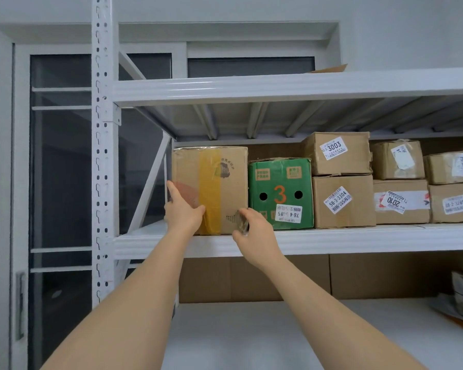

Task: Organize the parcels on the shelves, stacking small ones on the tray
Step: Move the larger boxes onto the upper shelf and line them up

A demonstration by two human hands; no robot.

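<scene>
Seven parcels on the middle shelf point(332, 240): six brown cardboard boxes point(210, 182) and one green box point(280, 193); two hands, left hand point(183, 213) and right hand point(254, 236); three shelf levels

The shelf point(332, 240) is showing white painted metal, smooth. The brown box point(211, 182) is showing matt cardboard under glossy yellow tape point(210, 188).

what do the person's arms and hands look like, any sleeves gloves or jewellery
Both forearms are bare as far as the frame shows: no sleeves in view. The left hand and right hand wear no gloves. No watch, bracelet or ring shows on either wrist or on the fingers that can be seen. No markings or tattoos are visible.
</scene>
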